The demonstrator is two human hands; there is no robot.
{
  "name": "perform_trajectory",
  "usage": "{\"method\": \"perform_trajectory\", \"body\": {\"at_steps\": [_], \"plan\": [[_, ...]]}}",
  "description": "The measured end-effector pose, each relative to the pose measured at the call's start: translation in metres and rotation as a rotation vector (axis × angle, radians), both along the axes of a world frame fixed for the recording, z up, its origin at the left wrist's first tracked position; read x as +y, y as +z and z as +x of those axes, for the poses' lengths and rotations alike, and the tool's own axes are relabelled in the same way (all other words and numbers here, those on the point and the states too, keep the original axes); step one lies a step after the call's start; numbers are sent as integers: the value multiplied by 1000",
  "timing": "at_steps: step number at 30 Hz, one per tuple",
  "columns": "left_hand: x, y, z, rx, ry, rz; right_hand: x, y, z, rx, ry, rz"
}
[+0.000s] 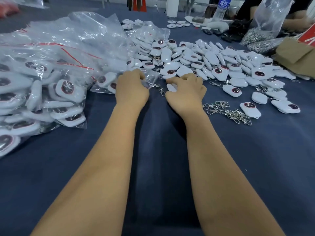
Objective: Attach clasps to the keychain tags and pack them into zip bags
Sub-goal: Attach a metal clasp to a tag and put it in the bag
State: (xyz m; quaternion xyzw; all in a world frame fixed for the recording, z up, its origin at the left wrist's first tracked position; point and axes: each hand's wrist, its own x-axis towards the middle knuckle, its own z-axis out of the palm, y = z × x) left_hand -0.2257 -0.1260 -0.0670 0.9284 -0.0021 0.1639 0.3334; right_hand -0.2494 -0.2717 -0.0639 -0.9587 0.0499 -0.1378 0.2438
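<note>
My left hand (132, 87) grips the edge of a small clear zip bag (150, 77) on the blue cloth. My right hand (185, 90) curls over a white keychain tag (171, 87) whose metal clasp (162, 91) trails out to the left, between the two hands. A wide heap of white tags with dark round centres (213, 63) spreads beyond and to the right of my hands. A bunch of loose silver clasps (228, 111) lies to the right of my right wrist.
A big pile of filled zip bags with red seal strips (42, 79) fills the left side. A large bag of metal clasps (262, 29), a water bottle (221, 7) and a brown paper package (296, 53) stand at the far right. Another person's arm (300, 19) shows top right.
</note>
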Motion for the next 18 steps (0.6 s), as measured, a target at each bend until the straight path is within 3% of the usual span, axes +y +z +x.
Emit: {"method": "perform_trajectory", "body": {"at_steps": [5, 8, 13, 18], "plan": [[6, -1, -1, -53, 74, -8, 1, 2, 3, -65, -26, -102], [-2, 1, -5, -129, 108, -39, 3, 4, 4, -145, -48, -19], [-14, 8, -8, -107, 135, -247, 9, 9, -1, -231, -52, 669], [-18, 2, -15, -119, 83, -300, 17, 16, 0, -117, 47, 1336]]}}
